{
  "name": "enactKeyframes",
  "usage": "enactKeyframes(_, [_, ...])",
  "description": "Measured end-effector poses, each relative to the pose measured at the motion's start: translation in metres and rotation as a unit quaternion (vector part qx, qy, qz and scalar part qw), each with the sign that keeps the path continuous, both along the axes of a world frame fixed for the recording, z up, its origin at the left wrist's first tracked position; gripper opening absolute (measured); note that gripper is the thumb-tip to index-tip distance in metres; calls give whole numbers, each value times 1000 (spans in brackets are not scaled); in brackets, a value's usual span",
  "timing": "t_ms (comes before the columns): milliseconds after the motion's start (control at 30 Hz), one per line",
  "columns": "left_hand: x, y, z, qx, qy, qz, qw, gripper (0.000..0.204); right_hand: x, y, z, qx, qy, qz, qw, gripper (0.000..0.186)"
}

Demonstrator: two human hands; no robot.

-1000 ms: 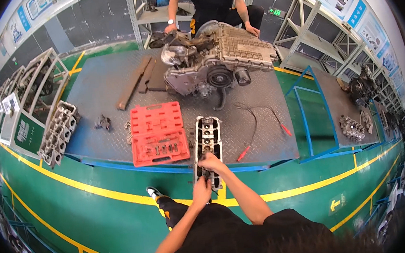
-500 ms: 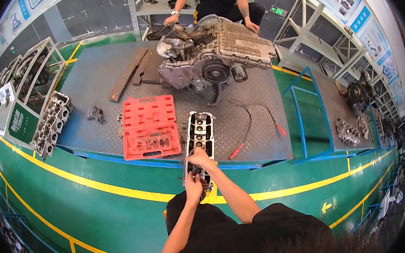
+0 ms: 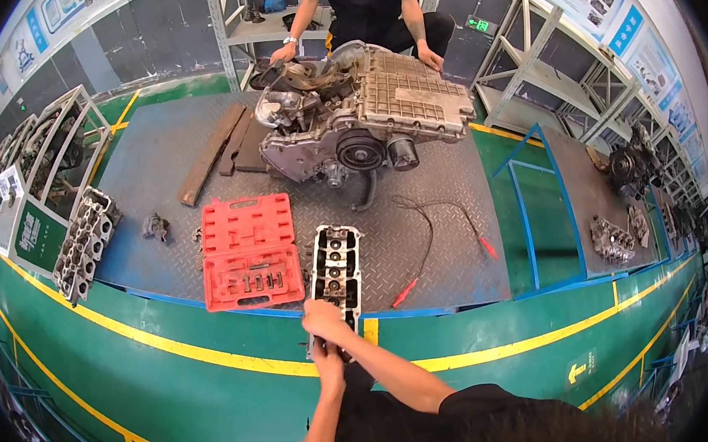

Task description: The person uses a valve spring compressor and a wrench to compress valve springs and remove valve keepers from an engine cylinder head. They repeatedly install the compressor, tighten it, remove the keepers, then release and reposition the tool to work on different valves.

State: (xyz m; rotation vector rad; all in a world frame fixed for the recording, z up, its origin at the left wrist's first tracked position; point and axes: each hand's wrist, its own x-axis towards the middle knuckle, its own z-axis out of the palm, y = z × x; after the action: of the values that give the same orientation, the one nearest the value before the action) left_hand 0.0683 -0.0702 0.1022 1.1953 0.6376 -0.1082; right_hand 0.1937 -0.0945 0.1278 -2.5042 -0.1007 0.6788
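Note:
A long metal cylinder head (image 3: 350,259) with dark openings along its length lies over the table's near edge, its near end jutting out toward me. My right hand (image 3: 326,320) is closed at that near end, fingers curled down over the part. Just below it, my left hand (image 3: 328,365) is also closed against the near end, its fingertips partly covered by the right hand. What either hand pinches is hidden. Left of the cylinder head lies an open red tool case (image 3: 247,222) with several small metal pieces in its lower half.
A large engine (image 3: 357,115) stands on the steel-plate table (image 3: 451,271); a co-worker (image 3: 368,1) behind it has both hands near it. A cable with red ends (image 3: 405,292) lies to the right. Wooden bars (image 3: 212,155) and another cylinder head (image 3: 87,244) are left.
My view has shifted, so the table and its things sit lower and slightly left. My right hand has come down closer over the left; both remain at the cylinder head's near end.

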Motion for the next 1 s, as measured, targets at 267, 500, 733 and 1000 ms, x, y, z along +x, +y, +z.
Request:
enactKeyframes(267, [9,-8,-12,89,-78,119,986,28,-14,3,-23,71,-46,-20,996,27])
enactKeyframes(500, [9,6,8,70,81,80,991,33,-4,-9,-28,118,-22,4,993,27])
enactKeyframes(733, [7,10,15,152,128,-3,980,26,4,-21,-40,101,30,8,994,37])
enactKeyframes(1000, [-5,20,-37,186,75,-33,979,24,17,-16,-63,133,139,31,981,39])
